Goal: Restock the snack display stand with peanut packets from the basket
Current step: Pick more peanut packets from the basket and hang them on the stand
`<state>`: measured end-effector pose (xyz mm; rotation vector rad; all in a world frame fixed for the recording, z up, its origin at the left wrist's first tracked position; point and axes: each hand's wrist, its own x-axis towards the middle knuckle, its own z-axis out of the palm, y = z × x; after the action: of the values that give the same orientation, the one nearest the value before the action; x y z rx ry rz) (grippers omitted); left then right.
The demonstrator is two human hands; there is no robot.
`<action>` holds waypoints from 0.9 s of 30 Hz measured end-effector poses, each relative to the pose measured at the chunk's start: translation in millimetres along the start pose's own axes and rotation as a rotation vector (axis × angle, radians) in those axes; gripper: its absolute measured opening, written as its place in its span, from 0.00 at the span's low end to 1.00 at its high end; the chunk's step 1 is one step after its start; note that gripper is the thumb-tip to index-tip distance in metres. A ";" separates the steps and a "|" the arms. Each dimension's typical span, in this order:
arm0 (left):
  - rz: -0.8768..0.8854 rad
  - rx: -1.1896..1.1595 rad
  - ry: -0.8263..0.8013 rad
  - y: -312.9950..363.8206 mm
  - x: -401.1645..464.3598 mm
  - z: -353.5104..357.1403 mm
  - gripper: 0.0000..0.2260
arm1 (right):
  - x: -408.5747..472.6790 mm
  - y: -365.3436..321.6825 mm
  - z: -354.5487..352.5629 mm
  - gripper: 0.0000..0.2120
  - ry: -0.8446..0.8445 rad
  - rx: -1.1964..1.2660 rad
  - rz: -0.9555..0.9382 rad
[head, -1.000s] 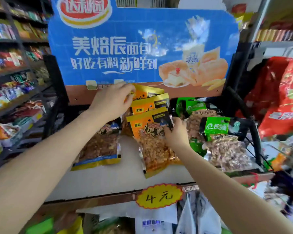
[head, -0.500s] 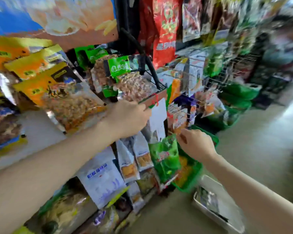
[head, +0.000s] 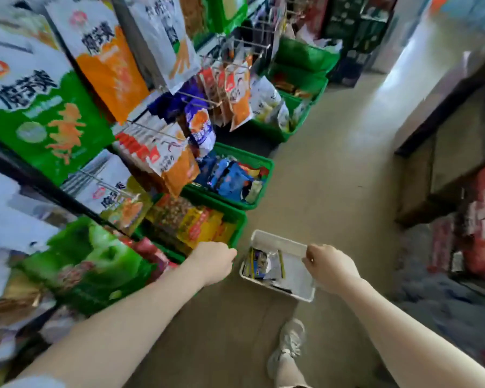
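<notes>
A white plastic basket (head: 278, 240) stands on the floor below me. A few peanut packets (head: 263, 266) with dark and yellow print lie in its left half. My right hand (head: 329, 268) hovers over the basket's right side, fingers loosely curled, holding nothing. My left hand (head: 214, 262) hangs just left of the basket, in front of a green crate, also loosely curled and empty. The peanut display stand is out of view.
Green crates (head: 237, 219) of snack packets line the floor on the left under hanging racks of bags (head: 163, 152). My shoe (head: 289, 343) stands just behind the basket. A dark wooden shelf unit (head: 443, 141) with red boxes borders the aisle floor on the right.
My view has swung from the peanut shelf down and right to the floor. Both hands let go of the shelved packets and dropped toward the white basket.
</notes>
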<state>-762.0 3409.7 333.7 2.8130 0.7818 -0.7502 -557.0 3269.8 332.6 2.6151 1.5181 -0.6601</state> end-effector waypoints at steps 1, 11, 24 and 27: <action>-0.012 -0.025 -0.056 10.9 24.3 9.1 0.11 | 12.7 21.2 6.2 0.13 -0.037 -0.001 0.017; -0.118 -0.236 -0.361 56.1 242.2 185.0 0.12 | 142.3 142.8 211.7 0.10 -0.449 0.131 0.050; 0.128 0.043 -0.253 49.0 416.3 397.2 0.16 | 243.1 138.1 482.0 0.14 -0.510 0.066 -0.109; 0.129 0.036 -0.184 47.4 445.8 414.0 0.19 | 252.4 150.1 484.8 0.06 -0.430 0.082 -0.152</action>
<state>-584.5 3467.7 -247.3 2.7430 0.5563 -0.9921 -486.7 3278.2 -229.7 2.2198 1.5800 -1.2269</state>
